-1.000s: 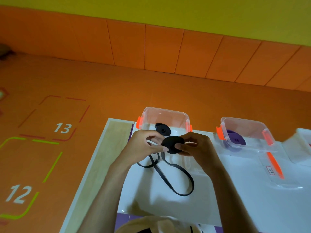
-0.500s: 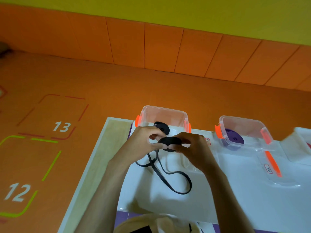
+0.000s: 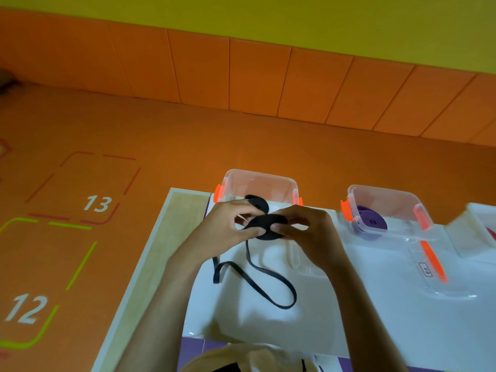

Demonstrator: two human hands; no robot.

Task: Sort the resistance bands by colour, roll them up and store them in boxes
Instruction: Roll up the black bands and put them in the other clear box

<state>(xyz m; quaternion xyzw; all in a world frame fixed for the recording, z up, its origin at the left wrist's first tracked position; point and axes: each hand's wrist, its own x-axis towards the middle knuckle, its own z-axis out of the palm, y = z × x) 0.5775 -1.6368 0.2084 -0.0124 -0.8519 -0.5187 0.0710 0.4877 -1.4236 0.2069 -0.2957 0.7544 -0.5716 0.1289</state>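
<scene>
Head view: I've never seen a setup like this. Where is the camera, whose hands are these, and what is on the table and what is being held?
There is no machine here. A person works with bare hands, and the single camera sits on their head, looking forward and down. That is why the left hand and right hand reach in from the bottom of the picture. Together they pinch a partly rolled black band; its unrolled tail lies looped on the white table. Behind the hands stands a clear box with orange latches, holding a finished black roll. To the right, a second clear box holds a purple roll, and a clear lid lies in front of it. Another container is cut off at the right edge.
</scene>
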